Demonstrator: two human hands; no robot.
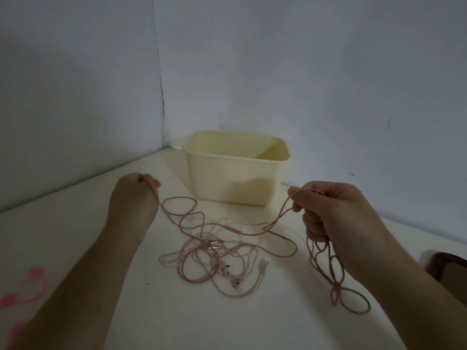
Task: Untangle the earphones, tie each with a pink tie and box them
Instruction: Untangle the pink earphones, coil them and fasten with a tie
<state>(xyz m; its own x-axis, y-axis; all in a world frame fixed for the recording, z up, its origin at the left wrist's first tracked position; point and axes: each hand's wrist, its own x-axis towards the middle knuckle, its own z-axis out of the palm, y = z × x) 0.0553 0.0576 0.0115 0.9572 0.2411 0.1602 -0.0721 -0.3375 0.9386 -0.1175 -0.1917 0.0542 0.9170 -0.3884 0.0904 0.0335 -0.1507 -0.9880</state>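
Left hand [136,192] pinches one pink cable end; right hand [331,213] grips gathered loops. Draw apart slowly, seemingly easing the earphone tangle [214,251] loose without tightening knots.

Pale cream table [177,311] — smooth, dimly lit, filling the near and middle ground. Small dark fleck on it, near left of centre.

Two bluish-white walls [328,72] meet in a corner at far left of centre; thin dark crack [161,97] runs down the seam.

Far right edge — a dark brown object [448,267], cut off by the frame; what it is cannot be told.
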